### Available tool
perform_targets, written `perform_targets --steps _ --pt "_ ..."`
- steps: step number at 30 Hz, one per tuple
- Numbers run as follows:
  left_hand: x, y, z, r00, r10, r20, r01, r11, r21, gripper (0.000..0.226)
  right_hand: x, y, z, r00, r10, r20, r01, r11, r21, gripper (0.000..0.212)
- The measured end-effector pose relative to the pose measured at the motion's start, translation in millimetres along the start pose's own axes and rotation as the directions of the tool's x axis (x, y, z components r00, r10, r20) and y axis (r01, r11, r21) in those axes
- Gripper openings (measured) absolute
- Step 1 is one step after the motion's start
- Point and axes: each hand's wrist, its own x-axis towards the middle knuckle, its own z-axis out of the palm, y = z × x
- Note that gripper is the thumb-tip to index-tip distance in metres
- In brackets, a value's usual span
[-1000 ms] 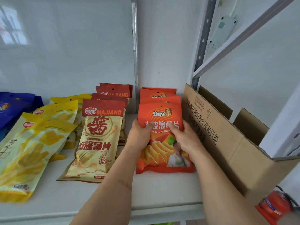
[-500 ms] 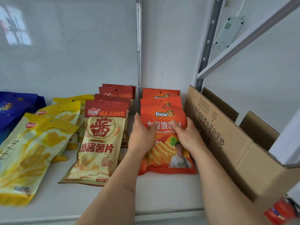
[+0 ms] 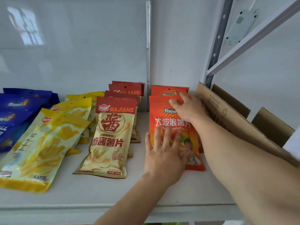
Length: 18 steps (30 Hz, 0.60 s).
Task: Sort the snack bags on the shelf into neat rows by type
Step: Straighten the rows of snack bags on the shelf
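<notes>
1. The orange snack bags were glossy printed plastic film, smooth under the left hand and right hand
2. The MAJIANG bags looked like matt, paper-toned film with a red top band
3. The yellow bags and blue bags were shiny foil-like plastic
4. The shelf was smooth, white painted board
5. The back wall was glossy white and showed reflections
6. The cardboard box was matt brown corrugated paper
7. The upright post was grey perforated metal
</notes>
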Motion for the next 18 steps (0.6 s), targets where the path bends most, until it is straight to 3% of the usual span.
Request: perform_targets --steps 8,18 --pt "14 -15 8 0.997 -0.033 0.069 0.04 0.995 -0.097 0.065 22 5 9 0.991 -0.06 0.123 0.051 0.996 0.079 0.086" --pt "19 -16 15 0.991 -0.068 0.119 0.09 0.978 -0.189 0.067 36 11 23 0.985 -0.07 0.157 0.052 0.992 0.116 0.094"
